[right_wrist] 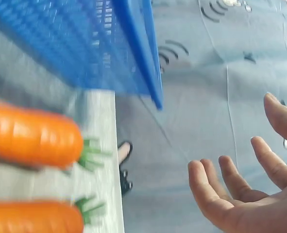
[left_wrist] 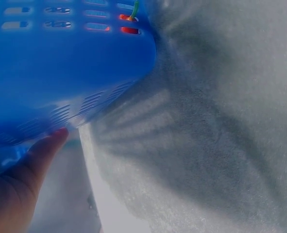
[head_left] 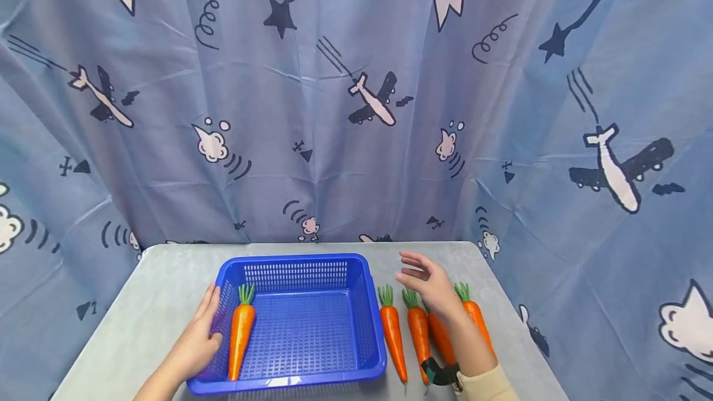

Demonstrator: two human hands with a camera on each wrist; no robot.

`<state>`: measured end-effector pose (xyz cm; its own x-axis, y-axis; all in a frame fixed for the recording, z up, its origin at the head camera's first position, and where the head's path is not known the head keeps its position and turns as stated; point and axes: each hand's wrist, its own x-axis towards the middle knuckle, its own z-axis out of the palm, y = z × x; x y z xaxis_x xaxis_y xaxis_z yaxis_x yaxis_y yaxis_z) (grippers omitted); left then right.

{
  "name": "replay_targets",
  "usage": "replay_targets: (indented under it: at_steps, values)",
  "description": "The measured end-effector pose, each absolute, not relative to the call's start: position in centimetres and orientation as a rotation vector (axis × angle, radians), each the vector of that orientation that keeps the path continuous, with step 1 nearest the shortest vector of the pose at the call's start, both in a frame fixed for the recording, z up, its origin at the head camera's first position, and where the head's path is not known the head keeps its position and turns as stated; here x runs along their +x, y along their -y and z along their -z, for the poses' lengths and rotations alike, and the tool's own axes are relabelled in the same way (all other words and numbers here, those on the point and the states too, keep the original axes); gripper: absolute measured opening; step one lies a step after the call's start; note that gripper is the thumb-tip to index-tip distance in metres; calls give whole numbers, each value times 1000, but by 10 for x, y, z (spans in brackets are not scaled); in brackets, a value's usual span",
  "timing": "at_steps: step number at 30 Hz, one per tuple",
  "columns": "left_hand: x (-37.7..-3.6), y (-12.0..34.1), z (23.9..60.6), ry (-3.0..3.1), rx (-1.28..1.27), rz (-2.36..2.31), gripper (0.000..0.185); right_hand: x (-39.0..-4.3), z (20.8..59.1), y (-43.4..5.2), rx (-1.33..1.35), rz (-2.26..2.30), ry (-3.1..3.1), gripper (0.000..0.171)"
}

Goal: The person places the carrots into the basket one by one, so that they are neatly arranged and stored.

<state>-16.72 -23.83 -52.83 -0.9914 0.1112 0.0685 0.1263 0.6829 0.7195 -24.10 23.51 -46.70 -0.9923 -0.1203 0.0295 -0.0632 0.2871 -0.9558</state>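
Left hand (head_left: pixel 196 342) flat against blue basket (head_left: pixel 303 265) (no readable writing), right hand (head_left: pixel 429 283) spread, holding nothing, over carrots (head_left: pixel 418 330)

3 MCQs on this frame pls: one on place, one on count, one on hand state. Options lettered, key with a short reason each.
1. Where does the carrot in the basket lie?
A. along the basket's left wall
B. in its right half
C. across its middle

2. How many carrots on the table lie right of the blue basket?
A. two
B. four
C. six

3. What is the right hand doing?
A. gripping a carrot
B. pressing on the basket rim
C. hovering open above the carrots

Key: 1 A, the head view shows it lying lengthwise along the left wall, beside the left hand, which rests on the outside of that wall. 2 B, four orange bodies with green tops lie side by side. 3 C, the right wrist view shows spread fingers holding nothing.
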Motion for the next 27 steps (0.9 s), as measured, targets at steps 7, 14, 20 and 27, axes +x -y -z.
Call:
replay_targets:
  at_steps: [7, 14, 20, 27]
  values:
    - [-169, 238, 523, 2904, -187, 1225, 92, -237, 468, -279, -101, 1796, -2560, 59]
    - [-168, 238, 525, 2888, -189, 1232, 92, -235, 478, -310, 16, 1798, -2557, 64]
    - [-168, 239, 527, 2871, -195, 1224, 92, -233, 484, -325, 89, 1734, -2594, 64]
    - [-167, 240, 531, 2846, -198, 1192, 91, -226, 495, -347, 205, 1610, -2624, 75]
